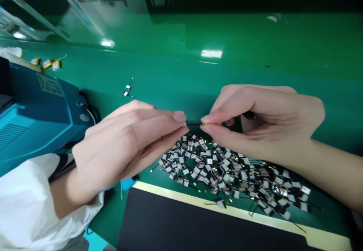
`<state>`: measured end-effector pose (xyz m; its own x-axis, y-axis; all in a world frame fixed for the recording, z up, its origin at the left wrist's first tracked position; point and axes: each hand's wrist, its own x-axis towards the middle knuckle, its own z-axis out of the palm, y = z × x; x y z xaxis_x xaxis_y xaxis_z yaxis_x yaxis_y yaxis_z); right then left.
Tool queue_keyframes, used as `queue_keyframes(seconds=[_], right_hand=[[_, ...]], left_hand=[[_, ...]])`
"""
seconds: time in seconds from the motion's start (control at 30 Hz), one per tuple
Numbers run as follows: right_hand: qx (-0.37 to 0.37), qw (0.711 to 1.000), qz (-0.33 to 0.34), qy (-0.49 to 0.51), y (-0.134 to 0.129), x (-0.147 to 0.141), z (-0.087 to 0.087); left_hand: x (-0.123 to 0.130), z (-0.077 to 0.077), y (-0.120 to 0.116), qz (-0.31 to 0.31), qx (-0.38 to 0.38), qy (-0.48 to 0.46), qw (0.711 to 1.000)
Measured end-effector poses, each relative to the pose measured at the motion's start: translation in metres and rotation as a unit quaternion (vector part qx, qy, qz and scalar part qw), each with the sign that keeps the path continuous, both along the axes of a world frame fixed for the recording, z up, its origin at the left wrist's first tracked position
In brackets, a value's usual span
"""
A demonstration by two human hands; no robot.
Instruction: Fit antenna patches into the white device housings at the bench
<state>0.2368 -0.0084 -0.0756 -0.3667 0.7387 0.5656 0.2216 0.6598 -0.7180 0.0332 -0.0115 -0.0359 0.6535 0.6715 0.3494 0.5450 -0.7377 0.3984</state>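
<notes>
Between my hands a small patch antenna with a short black cable (pixel 194 124) is stretched level above the green bench. My left hand (pixel 121 145) pinches its small body, of which only a pale edge shows at the fingertips. The gold-coloured connector at the cable's other end sits between thumb and forefinger of my right hand (pixel 272 118). Just below the hands lies a loose pile of similar antennas (pixel 210 161), small white and black squares with thin black leads and gold tips. My right hand and forearm cover part of that pile.
A blue machine (pixel 51 111) stands at the left. Two separate antennas (pixel 127 87) lie beyond my left hand. Several yellow battery-like packs (pixel 56 65) are at the far left. A black mat (pixel 198 224) with a cream strip (pixel 176 195) borders the near side.
</notes>
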Motion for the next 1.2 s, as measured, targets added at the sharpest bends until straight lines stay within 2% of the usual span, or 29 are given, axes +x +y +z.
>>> queue_keyframes(seconds=[0.23,0.57,0.77,0.83,0.9,1.0,1.1,1.2], right_hand=[[0.004,1.000,0.004,0.002,0.000,-0.001,0.003],[-0.014,1.000,0.011,0.012,-0.001,0.000,0.005],[-0.009,1.000,0.023,0.017,-0.001,-0.001,0.003],[-0.006,0.999,0.037,0.019,0.001,-0.001,0.000],[-0.001,1.000,0.024,0.008,0.002,-0.002,-0.003],[0.005,0.999,-0.040,-0.002,0.004,-0.002,-0.005],[0.008,0.998,-0.060,-0.005,0.005,-0.003,-0.005],[0.022,0.998,-0.060,-0.025,0.004,-0.003,-0.004]], left_hand=[[0.001,0.001,-0.001,-0.010,0.045,0.024,0.999],[0.000,-0.001,0.003,-0.002,0.014,0.047,0.999],[0.004,-0.003,0.003,-0.014,0.022,0.039,0.999],[0.003,-0.004,0.006,-0.012,0.046,0.041,0.998],[-0.002,-0.006,0.012,0.020,0.112,0.041,0.993],[-0.020,-0.007,0.030,0.153,0.184,0.077,0.968],[-0.043,-0.008,0.052,0.281,0.181,0.171,0.927],[-0.057,-0.013,0.066,0.314,0.142,0.206,0.916]])
